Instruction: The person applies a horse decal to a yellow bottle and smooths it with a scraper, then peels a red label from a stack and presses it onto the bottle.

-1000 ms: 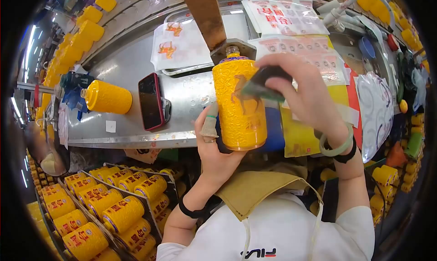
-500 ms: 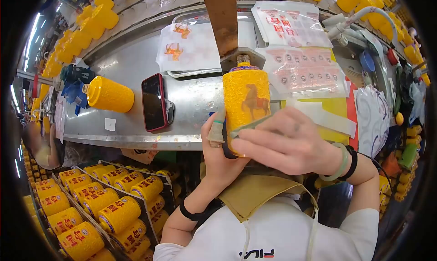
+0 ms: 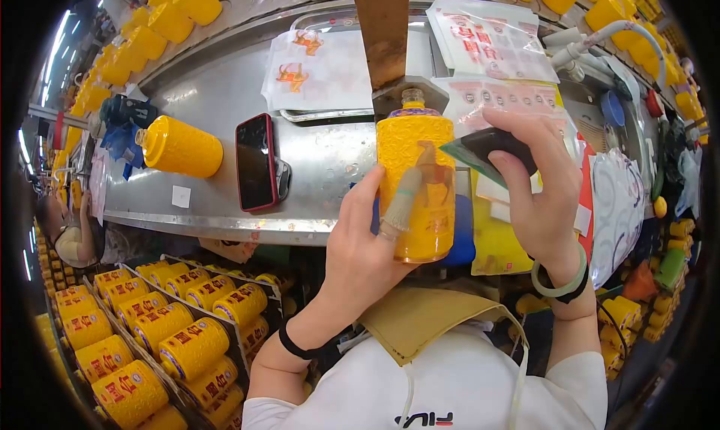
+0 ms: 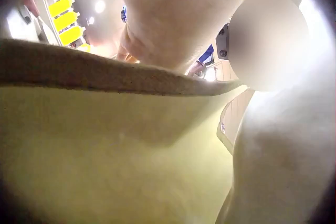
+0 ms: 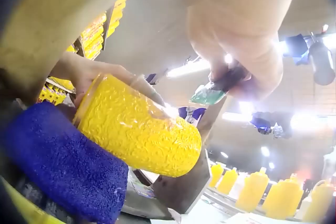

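A yellow embossed bottle (image 3: pixel 420 239) with a clear glass neck stands upright before me, and my left hand (image 3: pixel 364 242) grips its lower left side. One digit of that hand wears a pale finger cover (image 3: pixel 403 201) and lies on the bottle's front, at the brown horse picture (image 3: pixel 439 176). To the right, my right hand (image 3: pixel 551 190) holds a scraper (image 3: pixel 491 149) with a dark grip and a green blade, its tip beside the horse's upper part. The right wrist view shows the scraper (image 5: pixel 210 95) over the bottle (image 5: pixel 139 124). A forearm and cloth fill most of the left wrist view.
Another yellow bottle (image 3: pixel 182 146) lies on the metal table (image 3: pixel 206 92), left of a red-cased phone (image 3: pixel 256 161). Horse transfer sheets (image 3: pixel 322 85) and red-printed sheets (image 3: pixel 487 44) lie behind. A brown post (image 3: pixel 381 32) rises behind the bottle. Racks of labelled bottles (image 3: pixel 180 347) stand lower left.
The right hand swept the scraper down to the bottle's bottom, then lifted it back up to the right. The left hand's covered digit moved from the bottle's side onto its front.
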Available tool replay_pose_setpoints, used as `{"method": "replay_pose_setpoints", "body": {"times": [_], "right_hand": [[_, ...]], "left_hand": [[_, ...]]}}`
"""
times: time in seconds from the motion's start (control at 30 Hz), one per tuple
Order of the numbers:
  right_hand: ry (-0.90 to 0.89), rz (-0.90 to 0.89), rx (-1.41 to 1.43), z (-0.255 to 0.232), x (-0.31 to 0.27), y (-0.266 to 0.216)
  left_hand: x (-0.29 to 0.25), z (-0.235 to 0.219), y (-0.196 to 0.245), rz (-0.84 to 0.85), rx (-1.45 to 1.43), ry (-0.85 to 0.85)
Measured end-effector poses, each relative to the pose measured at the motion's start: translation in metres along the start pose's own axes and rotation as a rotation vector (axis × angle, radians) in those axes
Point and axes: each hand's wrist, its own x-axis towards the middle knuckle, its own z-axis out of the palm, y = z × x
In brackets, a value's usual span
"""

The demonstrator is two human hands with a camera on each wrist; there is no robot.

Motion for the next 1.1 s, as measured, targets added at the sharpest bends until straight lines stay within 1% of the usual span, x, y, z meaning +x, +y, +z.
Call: {"method": "replay_pose_setpoints", "body": {"times": [0.13, 0.3, 0.5, 0.6, 0.77, 0.83, 0.9, 0.93, 0.97, 1.03, 1.07, 1.1], "right_hand": [[0.051, 0.046, 0.094, 0.009, 0.003, -0.01], [-0.108, -0.099, 0.008, 0.013, 0.012, -0.019], [-0.135, -0.182, -0.041, 0.02, 0.016, -0.025], [-0.15, -0.198, -0.081, 0.017, 0.021, -0.03], [-0.196, -0.21, -0.091, 0.014, 0.026, -0.033], [-0.138, -0.163, -0.047, 0.016, 0.026, -0.03], [-0.114, -0.14, -0.058, 0.012, 0.027, -0.031], [-0.086, -0.113, -0.067, 0.01, 0.027, -0.03], [-0.088, -0.113, -0.066, 0.01, 0.025, -0.028], [-0.027, 0.018, 0.015, 0.014, 0.02, -0.023], [-0.029, 0.125, 0.113, 0.017, 0.016, -0.022], [-0.03, 0.123, 0.116, 0.02, 0.012, -0.02]], "left_hand": [[-0.005, 0.004, 0.0, -0.006, -0.014, 0.035], [-0.013, 0.011, -0.003, -0.02, -0.099, 0.104], [-0.02, 0.023, -0.009, -0.016, -0.197, 0.183], [-0.02, 0.02, -0.01, -0.005, -0.193, 0.146], [-0.02, 0.02, -0.01, 0.0, -0.192, 0.148], [-0.02, 0.019, -0.012, 0.001, -0.188, 0.145], [-0.02, 0.016, -0.014, -0.045, -0.328, 0.089], [-0.018, 0.009, -0.015, -0.049, -0.329, 0.09], [-0.013, -0.003, -0.016, -0.101, -0.44, 0.02], [-0.006, -0.007, -0.018, -0.153, -0.55, -0.051], [-0.002, -0.004, -0.018, -0.276, -0.783, -0.001], [0.002, -0.001, -0.019, -0.4, -1.015, 0.052]]}}
